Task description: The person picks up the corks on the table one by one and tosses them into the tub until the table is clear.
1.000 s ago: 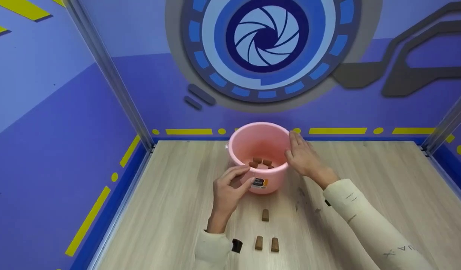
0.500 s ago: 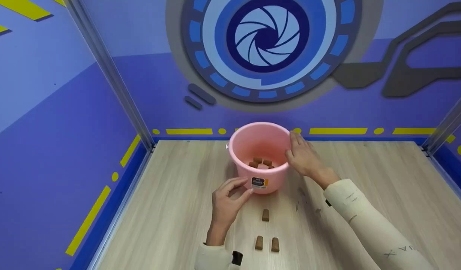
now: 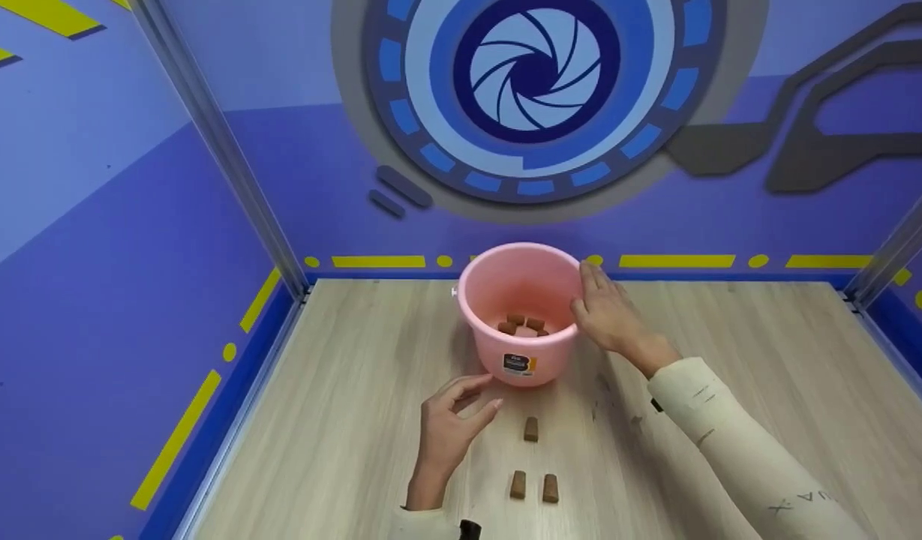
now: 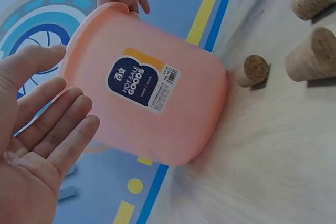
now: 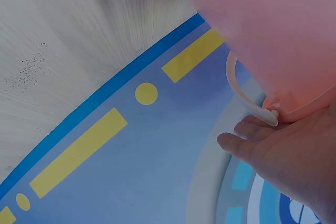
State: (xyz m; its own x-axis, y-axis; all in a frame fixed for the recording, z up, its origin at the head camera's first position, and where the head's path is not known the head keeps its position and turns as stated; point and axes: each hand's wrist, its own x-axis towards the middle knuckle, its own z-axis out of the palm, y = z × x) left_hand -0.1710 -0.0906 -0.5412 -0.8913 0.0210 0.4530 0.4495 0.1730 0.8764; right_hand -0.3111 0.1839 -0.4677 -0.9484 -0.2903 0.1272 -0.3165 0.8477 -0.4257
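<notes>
A pink bucket [image 3: 524,356] with a label on its front stands upright near the back wall. Several brown cork stoppers [image 3: 536,324] lie on its floor. My right hand [image 3: 611,319] holds the bucket's right rim, thumb at the edge and fingers along the outside; the right wrist view shows it beside the bucket's handle [image 5: 239,90]. In front and to the left, my left hand [image 3: 449,431] holds nothing, its thumb and fingers spread apart. Loose corks stand or lie before the bucket: one nearer cork [image 3: 531,429] and a pair, the left cork [image 3: 518,485] and right cork [image 3: 551,488].
The wooden tabletop [image 3: 340,420] extends to both sides of the bucket. A blue patterned back wall [image 3: 295,187] rises close behind it. Another panel [image 3: 115,300] bounds the table on the left, with a metal post [image 3: 228,150] at the corner.
My left hand has drawn back from the bucket's front rim, down and toward me. My right hand and the bucket stay in place, and the loose corks have not moved.
</notes>
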